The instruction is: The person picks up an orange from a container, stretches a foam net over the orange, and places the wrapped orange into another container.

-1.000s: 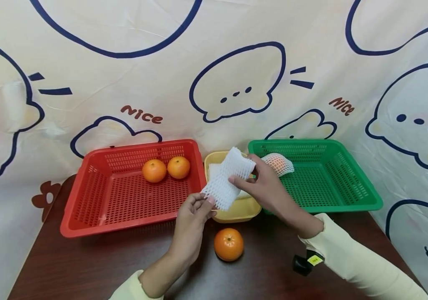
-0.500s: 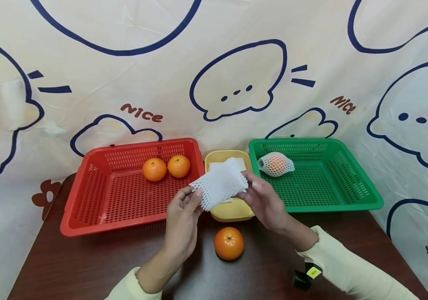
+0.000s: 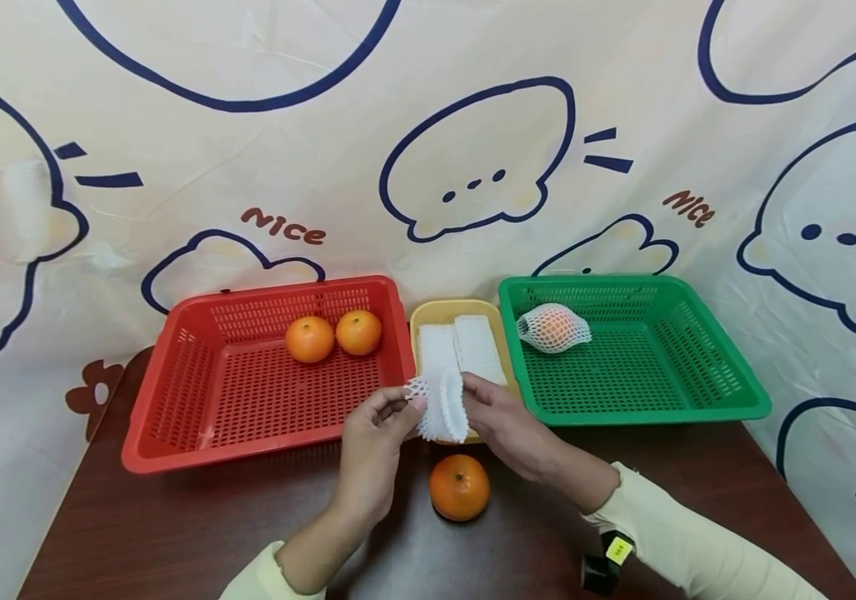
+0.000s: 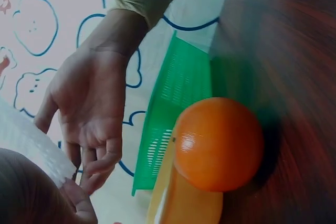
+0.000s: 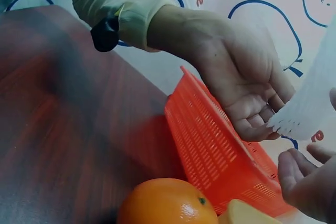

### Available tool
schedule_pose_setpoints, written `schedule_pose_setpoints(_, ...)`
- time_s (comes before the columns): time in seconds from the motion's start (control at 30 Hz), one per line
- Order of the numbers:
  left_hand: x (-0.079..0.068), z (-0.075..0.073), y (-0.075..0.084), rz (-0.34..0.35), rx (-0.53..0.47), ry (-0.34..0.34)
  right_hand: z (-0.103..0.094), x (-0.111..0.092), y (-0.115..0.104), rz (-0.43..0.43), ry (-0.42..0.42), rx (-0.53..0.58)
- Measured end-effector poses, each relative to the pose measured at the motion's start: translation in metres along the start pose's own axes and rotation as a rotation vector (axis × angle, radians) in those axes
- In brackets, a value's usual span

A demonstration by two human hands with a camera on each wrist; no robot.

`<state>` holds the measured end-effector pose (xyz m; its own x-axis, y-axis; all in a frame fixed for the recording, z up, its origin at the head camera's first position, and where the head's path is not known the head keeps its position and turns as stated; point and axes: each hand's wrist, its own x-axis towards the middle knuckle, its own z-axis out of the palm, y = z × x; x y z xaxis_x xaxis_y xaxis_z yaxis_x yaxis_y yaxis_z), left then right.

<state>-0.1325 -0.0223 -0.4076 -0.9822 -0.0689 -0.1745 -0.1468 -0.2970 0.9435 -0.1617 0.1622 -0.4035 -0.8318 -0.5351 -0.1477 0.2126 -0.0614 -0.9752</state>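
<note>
My left hand (image 3: 369, 458) pinches one edge of a white foam fruit net (image 3: 443, 408) above the front of a yellow tray (image 3: 453, 307). At the net's right side is my right hand (image 3: 521, 433), fingertips against its edge; the net hides whether they pinch it. In the right wrist view, the net's toothed end (image 5: 291, 127) hangs at my left fingers (image 5: 257, 128). A bare orange (image 3: 459, 487) sits on the table below both hands. More flat foam nets (image 3: 482, 346) lie in the tray.
On the left stands a red basket (image 3: 262, 446) with two bare oranges (image 3: 309, 339). A green basket (image 3: 653, 414) on the right holds one orange in a foam net (image 3: 553, 327). A printed cloth (image 3: 473, 42) hangs behind the dark wooden table (image 3: 127, 525).
The foam net has come down towards me and turned from slanting to nearly upright. My right hand has lowered along its right side, while my left hand keeps hold of its edge.
</note>
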Motion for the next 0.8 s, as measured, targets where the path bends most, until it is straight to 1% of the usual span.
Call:
schedule_pose_setpoints(0.1, -0.002, -0.002, -0.003, 0.023, 0.027, -0.003, -0.002, 0.000, 0.002, 0.022, -0.042, -0.006)
schedule_pose_setpoints(0.2, -0.002, -0.003, -0.006, 0.028, 0.030, -0.004, -0.003, 0.001, 0.005, 0.039, -0.042, 0.025)
schedule_pose_setpoints(0.33, -0.002, -0.006, -0.008, 0.018, 0.041, -0.020, -0.005, 0.002, 0.008, 0.082, -0.032, 0.127)
schedule_pose_setpoints(0.47, -0.004, -0.009, -0.008, 0.016, 0.063, -0.073, -0.009, 0.002, 0.011, 0.141, -0.055, 0.258)
schedule_pose_setpoints(0.57, -0.004, -0.010, -0.007, 0.021, 0.047, -0.104, -0.011, -0.001, 0.012, 0.182, -0.093, 0.337)
schedule_pose_setpoints(0.67, -0.004, -0.012, -0.006, 0.024, 0.017, -0.129, -0.014, -0.003, 0.013, 0.220, -0.122, 0.389)
schedule_pose_setpoints(0.8, -0.003, -0.014, -0.003, 0.017, -0.036, -0.170, -0.015, -0.005, 0.012, 0.230, -0.124, 0.443)
